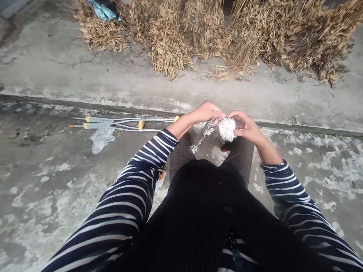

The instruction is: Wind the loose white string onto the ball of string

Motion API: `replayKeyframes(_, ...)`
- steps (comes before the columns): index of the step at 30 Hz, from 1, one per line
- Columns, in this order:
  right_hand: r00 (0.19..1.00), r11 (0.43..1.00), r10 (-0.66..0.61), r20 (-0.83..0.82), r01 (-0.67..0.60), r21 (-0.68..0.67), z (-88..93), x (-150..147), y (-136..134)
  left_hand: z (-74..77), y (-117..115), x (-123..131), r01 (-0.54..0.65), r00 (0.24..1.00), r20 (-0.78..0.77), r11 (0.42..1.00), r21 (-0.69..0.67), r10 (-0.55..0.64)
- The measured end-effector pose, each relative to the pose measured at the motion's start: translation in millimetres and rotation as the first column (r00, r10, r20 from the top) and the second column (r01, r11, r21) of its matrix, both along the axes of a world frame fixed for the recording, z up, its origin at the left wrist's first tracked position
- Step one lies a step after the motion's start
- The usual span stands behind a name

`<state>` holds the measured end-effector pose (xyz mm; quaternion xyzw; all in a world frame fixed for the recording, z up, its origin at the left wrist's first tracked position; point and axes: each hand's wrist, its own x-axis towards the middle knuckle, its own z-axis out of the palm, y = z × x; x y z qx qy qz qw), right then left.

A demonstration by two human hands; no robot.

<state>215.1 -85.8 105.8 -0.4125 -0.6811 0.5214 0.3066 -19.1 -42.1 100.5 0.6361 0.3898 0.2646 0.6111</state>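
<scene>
My right hand (246, 125) is wrapped around a white ball of wound cord (227, 129), held above my knees. My left hand (208, 112) sits just left of the ball, fingers pinched on the loose strand of cord (204, 136) that trails down between my legs. Both hands are close together, fingertips almost touching over the ball. My arms wear dark blue sleeves with white stripes.
A metal crutch (119, 123) with yellow parts lies on the concrete to the left, with a crumpled clear plastic bag (101, 139) beside it. Bundles of dry brown leafy branches (204, 34) line the far side. A low concrete step edge (85, 104) runs across.
</scene>
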Motion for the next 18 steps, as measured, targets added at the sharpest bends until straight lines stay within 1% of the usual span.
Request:
replayKeyframes(3, 0.993, 0.992, 0.092, -0.072, -0.097, -0.077, 3.4, 2.2, -2.8, -10.6, 1.4, -3.7, 0.107, 0.993, 0.051, 0.992, -0.067, -0.104)
replayKeyframes(5, 0.979, 0.973, 0.158, -0.128, -0.176, -0.147, 5.2, 4.0, -5.3, -18.3, -0.3, -5.1, 0.162, 0.984, 0.094, 0.981, -0.112, -0.151)
replayKeyframes(8, 0.959, 0.93, 0.214, -0.184, -0.258, -0.263, 4.7, 7.3, -9.2, -24.2, -5.4, -2.0, 0.2, 0.972, 0.157, 0.966, -0.167, -0.174)
replayKeyframes(10, 0.957, 0.907, 0.204, -0.205, -0.264, -0.328, 1.1, 9.8, -10.4, -23.0, -8.4, 2.6, 0.203, 0.968, 0.187, 0.96, -0.192, -0.167)
replayKeyframes(12, 0.969, 0.913, 0.114, -0.22, -0.189, -0.362, -3.7, 12.8, -9.7, -20.1, -9.8, 6.5, 0.181, 0.968, 0.213, 0.959, -0.218, -0.135)
replayKeyframes(14, 0.974, 0.929, -0.039, -0.225, -0.047, -0.367, -6.2, 16.4, -6.6, -20.3, -10.5, 6.9, 0.157, 0.962, 0.259, 0.957, -0.245, -0.091)
replayKeyframes(16, 0.944, 0.926, -0.211, -0.253, 0.11, -0.361, -3.0, 20.8, -1.7, -27.2, -11.6, 2.3, 0.153, 0.948, 0.31, 0.957, -0.245, -0.072)
replayKeyframes(18, 0.879, 0.904, -0.355, -0.317, 0.237, -0.355, 7.0, 25.8, 3.5, -41.1, -13.8, -5.8, 0.163, 0.951, 0.294, 0.964, -0.211, -0.096)
